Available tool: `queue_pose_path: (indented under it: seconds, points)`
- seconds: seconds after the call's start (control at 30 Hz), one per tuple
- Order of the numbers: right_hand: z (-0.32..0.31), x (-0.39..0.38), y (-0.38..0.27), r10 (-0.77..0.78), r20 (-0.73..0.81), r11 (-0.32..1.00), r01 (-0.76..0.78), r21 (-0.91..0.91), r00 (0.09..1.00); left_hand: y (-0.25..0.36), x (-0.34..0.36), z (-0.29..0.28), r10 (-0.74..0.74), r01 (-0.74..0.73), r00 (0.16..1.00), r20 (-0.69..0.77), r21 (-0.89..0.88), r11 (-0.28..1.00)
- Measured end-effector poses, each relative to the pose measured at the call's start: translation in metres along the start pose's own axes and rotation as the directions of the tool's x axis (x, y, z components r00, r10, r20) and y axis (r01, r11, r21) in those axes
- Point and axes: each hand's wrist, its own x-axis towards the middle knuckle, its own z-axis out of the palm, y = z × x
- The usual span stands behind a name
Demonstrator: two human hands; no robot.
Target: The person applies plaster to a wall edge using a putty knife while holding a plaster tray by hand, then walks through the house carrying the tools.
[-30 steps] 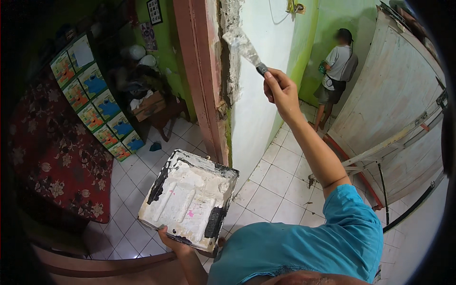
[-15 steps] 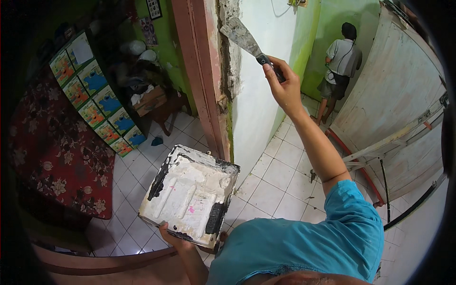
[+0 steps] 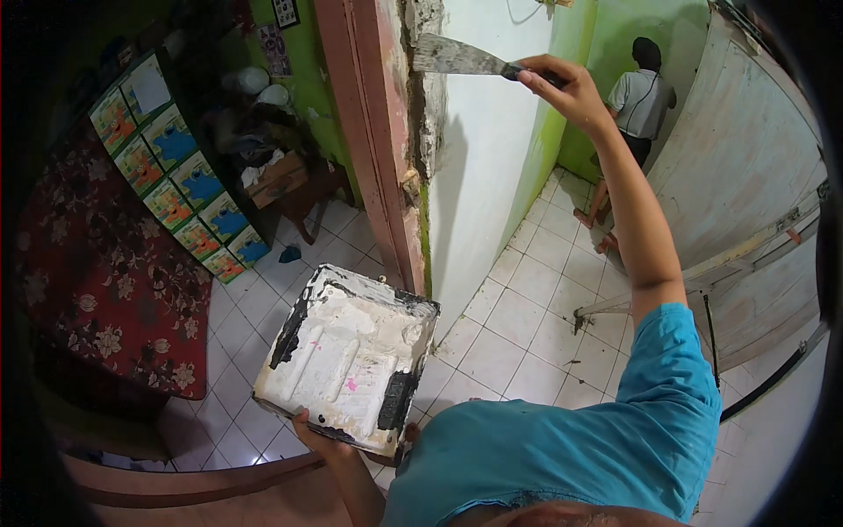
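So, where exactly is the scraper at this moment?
In the head view, the scraper is at the upper middle, held in the right hand, its far end over the rough wall strip beside the brown door frame.

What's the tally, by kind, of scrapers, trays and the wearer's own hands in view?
Scraper: 1, held in the right hand
Tray: 1, held in the left hand
Wearer's hands: 2
Total: 4

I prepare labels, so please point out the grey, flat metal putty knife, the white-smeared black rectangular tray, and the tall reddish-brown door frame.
Putty knife (image 3: 465,58), head view: middle of blade.
Tray (image 3: 398,401), head view: dark patch at lower right.
Door frame (image 3: 378,145), head view: middle of visible part.
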Motion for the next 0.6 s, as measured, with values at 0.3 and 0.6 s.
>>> queue_pose_path:
  seconds: [0.3,0.6]
  points:
    - [0.002,0.032,0.013,-0.001,0.08,1.0,0.002,-0.006,0.997,-0.006,0.0,-0.025,0.092,-0.082,0.985,-0.149,0.071,0.994]
    - [-0.029,0.014,0.008,-0.03,-0.031,0.999,0.029,-0.039,0.999,-0.008,0.001,-0.025,0.15,-0.14,0.978,-0.146,0.074,0.987]
